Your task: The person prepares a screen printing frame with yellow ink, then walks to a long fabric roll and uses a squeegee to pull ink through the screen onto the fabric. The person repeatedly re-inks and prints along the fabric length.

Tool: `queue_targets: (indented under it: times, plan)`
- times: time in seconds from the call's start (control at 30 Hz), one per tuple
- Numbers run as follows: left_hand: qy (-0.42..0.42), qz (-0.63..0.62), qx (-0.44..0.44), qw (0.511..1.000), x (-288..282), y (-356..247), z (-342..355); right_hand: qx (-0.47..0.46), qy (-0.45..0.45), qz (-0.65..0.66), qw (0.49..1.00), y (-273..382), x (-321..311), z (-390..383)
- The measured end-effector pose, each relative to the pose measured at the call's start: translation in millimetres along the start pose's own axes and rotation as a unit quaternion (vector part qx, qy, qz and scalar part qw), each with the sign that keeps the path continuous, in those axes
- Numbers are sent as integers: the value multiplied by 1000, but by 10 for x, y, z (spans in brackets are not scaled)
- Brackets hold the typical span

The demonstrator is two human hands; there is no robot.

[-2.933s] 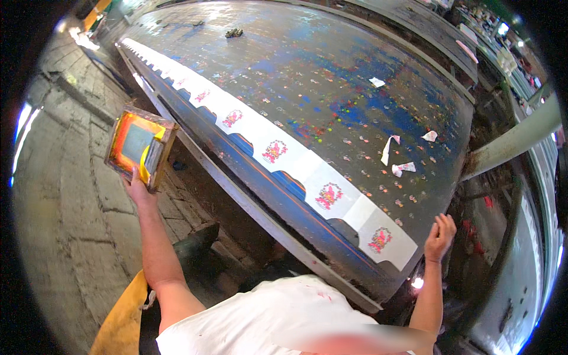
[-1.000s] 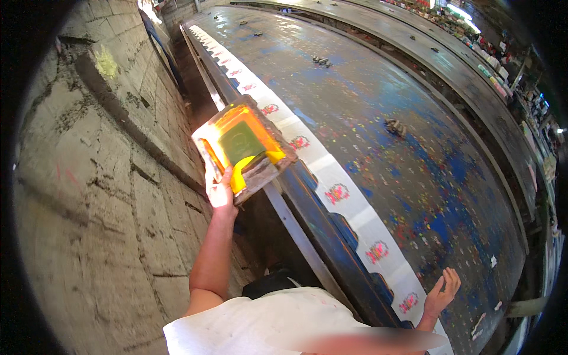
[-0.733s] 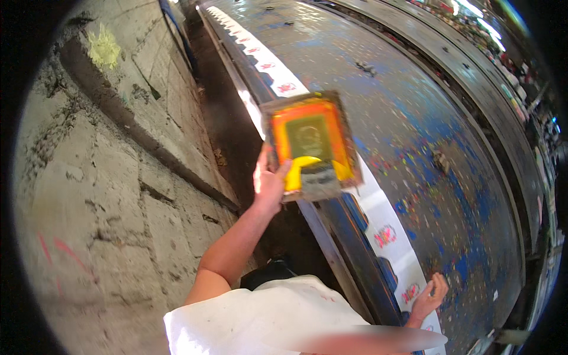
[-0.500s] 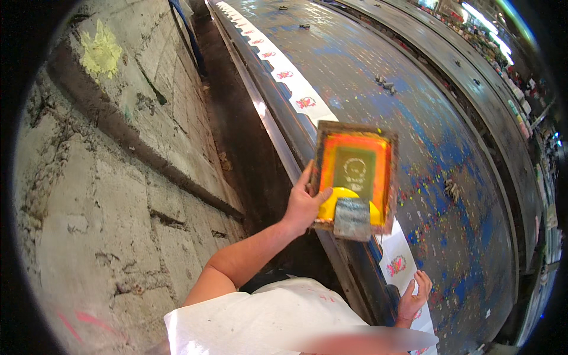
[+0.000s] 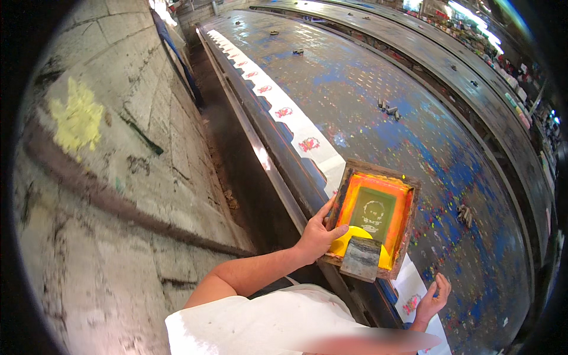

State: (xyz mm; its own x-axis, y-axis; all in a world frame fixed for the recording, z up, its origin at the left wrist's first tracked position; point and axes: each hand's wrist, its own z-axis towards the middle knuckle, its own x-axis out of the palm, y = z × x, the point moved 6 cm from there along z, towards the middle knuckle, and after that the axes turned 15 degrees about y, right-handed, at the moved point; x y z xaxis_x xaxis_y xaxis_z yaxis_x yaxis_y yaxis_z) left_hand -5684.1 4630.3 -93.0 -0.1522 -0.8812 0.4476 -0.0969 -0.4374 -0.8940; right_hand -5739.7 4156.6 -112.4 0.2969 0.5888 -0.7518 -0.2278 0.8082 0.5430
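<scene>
My left hand [image 5: 321, 235] grips the left side of a wooden screen-printing frame [image 5: 409, 228], its thumb over the near left part. Inside the frame are an orange-stained border and a green mesh panel [image 5: 371, 214] with a pale design. Yellow ink [image 5: 355, 233] pools at the near end, where a grey, flat-bladed squeegee [image 5: 361, 258] rests. The frame is tilted over a white printed strip [image 5: 329, 165] and hides part of it. To the right of the frame, my right hand [image 5: 433, 300] is empty, fingers apart and slightly bent, beside a red floral print [image 5: 412, 304].
A long paint-spattered table [image 5: 367, 127] runs into the distance, with small dark metal pieces [image 5: 389, 109] on it. Another long table [image 5: 402, 41] lies beyond. On the left stands a rough concrete wall [image 5: 118, 195] with a yellow patch [image 5: 77, 116]. A dark gap [image 5: 228, 154] separates wall and table.
The view has shifted, so the table and strip sit lower in the picture. The frame has turned slightly clockwise in my left hand. My right hand has moved forward beside the red print.
</scene>
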Motion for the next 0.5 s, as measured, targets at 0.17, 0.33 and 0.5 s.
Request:
queue_targets:
  times: [0.17, 0.33, 0.5]
  plan:
    - [72, -1, 0, 997, -815, -199, 630, 38, -28, 6, 999, 715, 782, 350]
    - [134, 39, 10, 990, -1591, -758, 1069, 24, -1, 3, 1000, 1957, 1640, 587]
    - [172, 18, -12, 985, -2159, -1201, 1424, 50, -31, -44, 997, 2760, 1738, 614]
